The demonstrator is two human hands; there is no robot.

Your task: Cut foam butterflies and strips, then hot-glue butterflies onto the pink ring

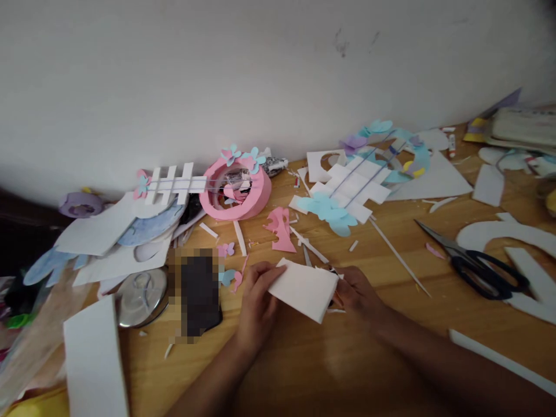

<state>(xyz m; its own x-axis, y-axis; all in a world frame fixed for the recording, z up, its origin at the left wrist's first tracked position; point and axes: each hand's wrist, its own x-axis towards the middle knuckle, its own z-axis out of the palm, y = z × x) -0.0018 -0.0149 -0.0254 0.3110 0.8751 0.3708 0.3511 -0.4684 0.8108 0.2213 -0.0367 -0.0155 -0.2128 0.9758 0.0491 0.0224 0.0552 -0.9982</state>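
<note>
A small white foam-board rectangle (304,288) is tilted up in front of me, above the wooden table. My left hand (260,295) grips its left end, thumb on the upper face and fingers beneath. At the board's right edge, my right hand (354,292) is closed around an orange-handled tool (337,299), mostly hidden by fingers and board. Its exact kind does not show. A grey pointed strip (307,253) shows just behind the board. Beyond lie a pink paper scrap (281,230) and small paper butterflies (226,249).
Dark-handled scissors (482,266) lie spread at right. A pink ring guitar-shaped craft (260,197) and a blue one (356,188) rest near the wall (278,75). At left are a dark blurred phone-like object (200,295), a round metal lid (142,296) and white board pieces (96,353).
</note>
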